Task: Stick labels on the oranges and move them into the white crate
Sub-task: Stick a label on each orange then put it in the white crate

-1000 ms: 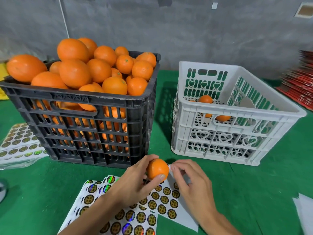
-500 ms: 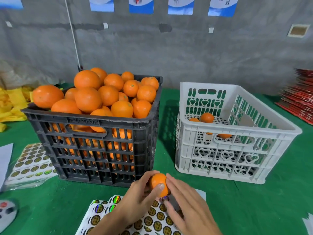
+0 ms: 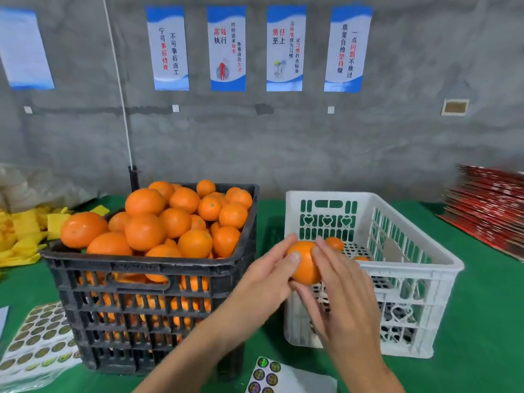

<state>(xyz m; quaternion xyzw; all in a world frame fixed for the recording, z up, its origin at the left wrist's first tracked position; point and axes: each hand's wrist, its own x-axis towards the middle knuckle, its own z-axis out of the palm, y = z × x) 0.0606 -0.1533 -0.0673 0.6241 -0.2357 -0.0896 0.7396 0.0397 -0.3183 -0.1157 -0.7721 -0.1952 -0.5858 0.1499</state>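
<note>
**Hands close on one orange at the white crate's corner**

Hands meet in mid-frame: the left hand (image 3: 265, 275) cups a single orange (image 3: 304, 262) from the left, thumb laid across its front, while the right hand (image 3: 340, 296) lies against the fruit's right side with fingers straight and flat. The orange sits in the air just in front of the near-left corner of the white crate (image 3: 411, 268), not yet inside it. No label can be made out on the held fruit.

Inside that crate, two oranges (image 3: 335, 243) show on the perforated floor, a third possibly hidden. It's moulded plastic, walls cut with heart shapes and slots. Just left stands the black crate (image 3: 158, 304), a slatted plastic grid, heaped above its rim with smooth round oranges (image 3: 175, 219); too many to count surely.

Green felt-like cloth covers the counter (image 3: 482, 321). Two label sheets are showing: one (image 3: 269, 375) below the hands, with round holographic stickers, and another (image 3: 37, 344) at far left, rows of gold-green discs. Yellow wrappers (image 3: 25, 231) pile at the left edge; a stack of red flat cartons (image 3: 490, 211) sits far right.

Behind, a rough grey concrete wall (image 3: 255, 143) carries four blue-and-white posters (image 3: 226, 48) in a row, a fifth partly cut off at left.
</note>
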